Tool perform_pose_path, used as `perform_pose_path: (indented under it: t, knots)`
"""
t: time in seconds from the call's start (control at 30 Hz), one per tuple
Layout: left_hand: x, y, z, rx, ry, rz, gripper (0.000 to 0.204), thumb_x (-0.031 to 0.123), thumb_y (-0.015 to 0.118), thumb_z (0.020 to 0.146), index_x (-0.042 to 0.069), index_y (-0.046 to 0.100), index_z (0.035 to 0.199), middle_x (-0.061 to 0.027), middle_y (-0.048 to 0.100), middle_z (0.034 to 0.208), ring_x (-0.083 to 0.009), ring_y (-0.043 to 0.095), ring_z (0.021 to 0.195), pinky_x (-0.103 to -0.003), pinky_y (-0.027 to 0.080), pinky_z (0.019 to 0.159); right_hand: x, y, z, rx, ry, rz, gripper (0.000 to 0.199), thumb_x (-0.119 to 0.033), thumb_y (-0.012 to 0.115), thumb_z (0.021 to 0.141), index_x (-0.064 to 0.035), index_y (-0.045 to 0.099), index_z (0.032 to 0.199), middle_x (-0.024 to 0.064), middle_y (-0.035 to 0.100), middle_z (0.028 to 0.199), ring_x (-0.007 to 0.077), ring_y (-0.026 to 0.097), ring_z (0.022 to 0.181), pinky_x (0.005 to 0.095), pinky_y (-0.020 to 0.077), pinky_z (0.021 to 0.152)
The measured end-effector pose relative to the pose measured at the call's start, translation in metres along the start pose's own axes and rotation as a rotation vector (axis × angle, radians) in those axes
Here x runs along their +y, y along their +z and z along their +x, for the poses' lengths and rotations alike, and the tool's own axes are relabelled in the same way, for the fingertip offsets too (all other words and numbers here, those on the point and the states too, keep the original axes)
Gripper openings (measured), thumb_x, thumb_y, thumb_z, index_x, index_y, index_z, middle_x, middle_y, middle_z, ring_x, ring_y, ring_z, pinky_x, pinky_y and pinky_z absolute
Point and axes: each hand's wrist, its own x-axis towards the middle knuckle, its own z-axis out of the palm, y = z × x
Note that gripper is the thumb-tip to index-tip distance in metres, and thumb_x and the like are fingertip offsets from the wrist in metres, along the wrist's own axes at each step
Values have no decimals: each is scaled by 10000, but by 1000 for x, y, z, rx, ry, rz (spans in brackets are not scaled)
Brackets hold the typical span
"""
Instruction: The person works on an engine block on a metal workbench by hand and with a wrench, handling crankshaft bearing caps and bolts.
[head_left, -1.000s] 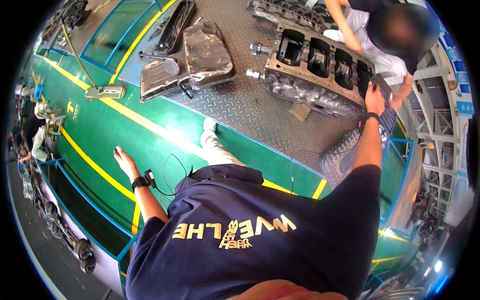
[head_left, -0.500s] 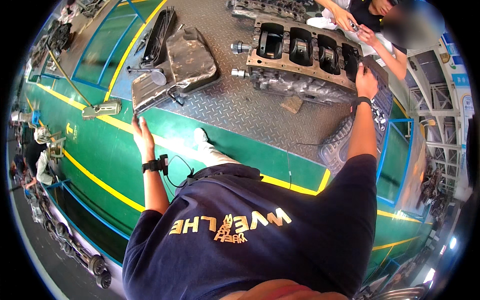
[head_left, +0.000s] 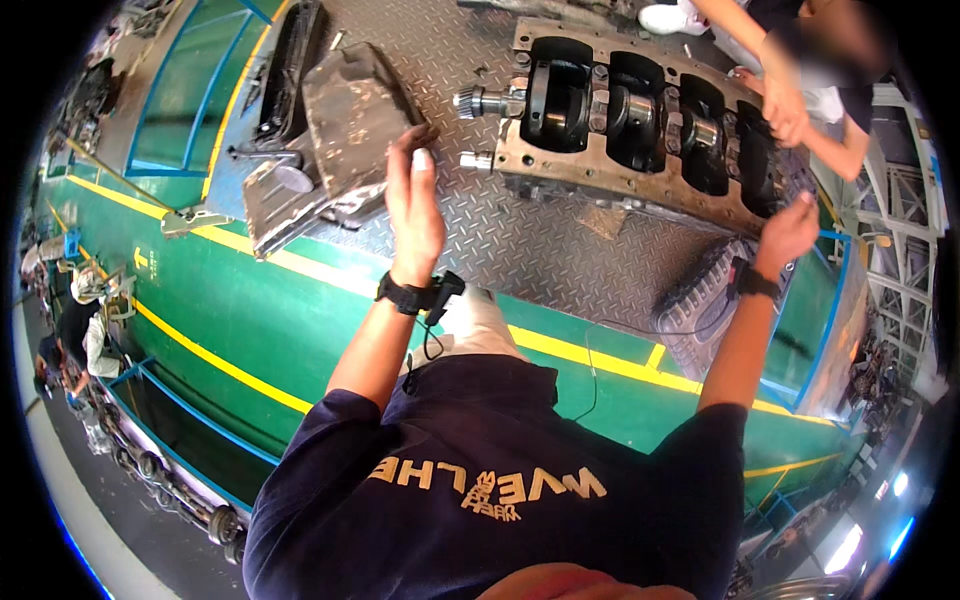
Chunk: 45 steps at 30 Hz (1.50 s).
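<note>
Head view: the brown-rimmed block (head_left: 674,125), four dark bays showing, lies on treadplate (head_left: 485,235); left hand (head_left: 413,220) unclenched near the pan (head_left: 350,115); right hand (head_left: 788,240) beside the block, its grip unclear.

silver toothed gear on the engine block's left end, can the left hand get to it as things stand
Probably yes: only patterned grey metal platform shows between the left hand and the silver toothed gear; nothing seems in the way.

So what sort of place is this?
Likely an engine repair or training workshop: a bare engine block, what looks like an oil pan on diamond plate, and a green floor with yellow lines.
</note>
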Motion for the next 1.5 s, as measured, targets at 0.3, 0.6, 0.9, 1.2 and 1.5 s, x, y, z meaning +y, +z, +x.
perform_pose_path:
  t: [0.3, 0.6, 0.9, 1.2, 1.5]
  knots:
    - [-43, 90, 51, -78, 82, 238, 611, 446, 393, 1102, -55, 460, 1446, -256, 484, 1494, -354, 459, 1414, -500, 330, 1198, -10, 2, 2, -100, 101, 70, 660, -437, 319, 1093, 95, 681, 1241, 281, 692, 1213, 396, 683, 1078, 480, 558, 935]
    - [-46, 99, 65, -167, 5, 251, 400, 216, 464, 1057, -72, 542, 1323, -300, 506, 1452, -414, 471, 1388, -493, 317, 1184, -3, 13, 8, -110, 74, 170, 685, -432, 326, 1101, 158, 663, 1191, 297, 696, 1192, 393, 683, 1123, 490, 551, 1000]
    - [-43, 96, 57, -201, -33, 348, 521, 367, 446, 1117, -66, 467, 1405, -230, 462, 1523, -322, 487, 1379, -487, 391, 1165, -11, 14, 5, -92, 151, 140, 635, -383, 336, 1073, 150, 666, 1174, 283, 695, 1174, 369, 682, 1041, 469, 561, 948]
    - [-33, 102, 63, -192, 12, 419, 390, 225, 471, 1074, -36, 554, 1351, -244, 505, 1469, -348, 495, 1367, -449, 366, 1159, -20, 12, 7, -76, 173, 205, 546, -347, 417, 1058, 105, 696, 1184, 224, 716, 1166, 324, 653, 1053, 438, 488, 986]
    - [-35, 99, 59, -201, 166, 477, 299, 131, 529, 1049, -35, 578, 1293, -260, 565, 1383, -428, 522, 1309, -483, 382, 1132, 1, 4, 3, -120, 75, 105, 373, -289, 552, 1054, 39, 720, 1113, 255, 721, 988, 436, 668, 899, 489, 503, 801]
